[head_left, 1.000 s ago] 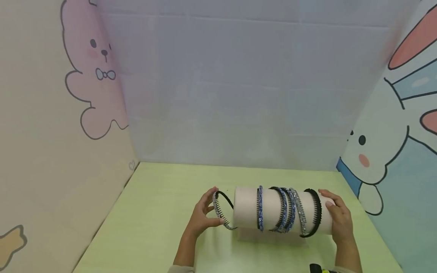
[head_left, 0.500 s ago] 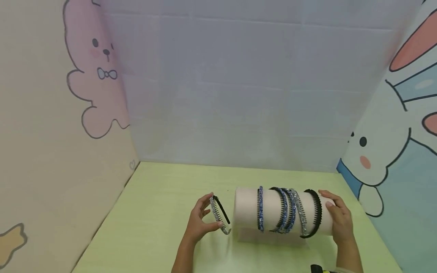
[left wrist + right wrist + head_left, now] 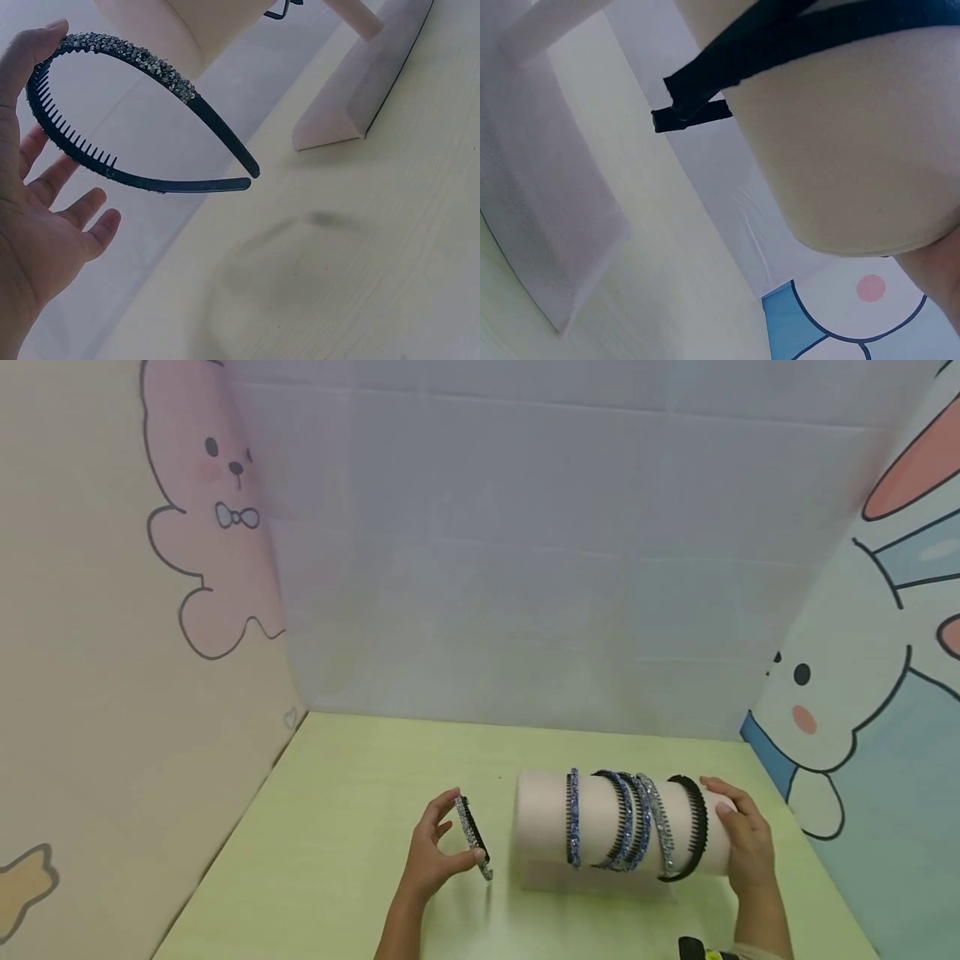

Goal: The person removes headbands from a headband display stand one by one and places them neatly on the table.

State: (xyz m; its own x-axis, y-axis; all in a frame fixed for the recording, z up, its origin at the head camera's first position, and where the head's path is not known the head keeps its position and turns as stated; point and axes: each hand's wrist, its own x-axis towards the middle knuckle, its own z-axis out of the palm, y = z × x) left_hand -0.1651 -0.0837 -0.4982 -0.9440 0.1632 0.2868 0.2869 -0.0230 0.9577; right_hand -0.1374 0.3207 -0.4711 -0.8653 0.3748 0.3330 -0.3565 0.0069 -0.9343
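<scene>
My left hand pinches a toothed headband with silver glitter on its top, between thumb and fingers, left of the roll. In the left wrist view its two black ends point away from the palm, above the table. A pale padded roll-shaped headband holder lies sideways with several headbands round it: blue glitter ones, a silver glitter headband and a plain black headband at the right. My right hand grips the roll's right end, fingers behind and thumb on the near side.
Under the roll is a pale block-like base, joined to it by a short post. Both stand on the light green table. Walls close in the back and both sides, with a bear drawn left and a rabbit right.
My left hand has drawn the silver glitter headband leftward away from the roll's end and turned it nearly edge-on to the head view. The right hand has stayed on the roll.
</scene>
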